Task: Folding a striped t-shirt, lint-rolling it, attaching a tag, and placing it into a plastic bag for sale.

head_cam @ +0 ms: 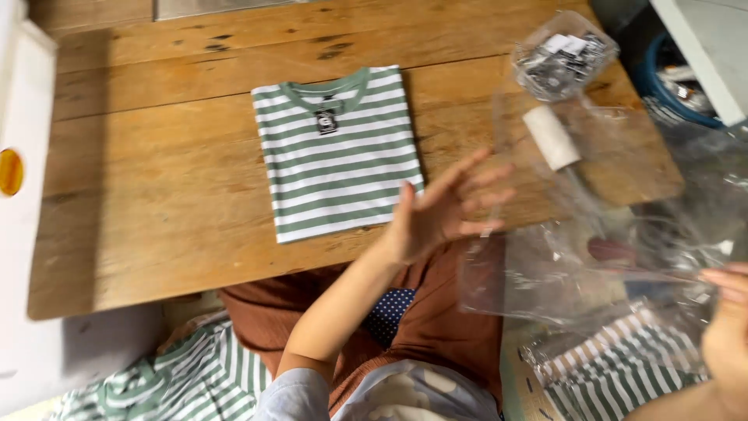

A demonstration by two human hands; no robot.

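Folded green-striped shirt [339,152] lay flat at tabletop [156,218] centre. Left hand [444,210] hovered spread, empty, beside clear plastic bag [576,265]; right hand [728,327] pinched bag edge. Judged step: bag opening; next needs mouth spread.

A folded green-and-white striped shirt [339,153] lies flat on a wooden table [156,195]. The left hand [444,206] hovers open, fingers spread, just right of the shirt, touching a clear plastic bag [561,265]. The right hand [728,327] grips the bag's far edge. A white lint roller [552,137] lies behind the bag.
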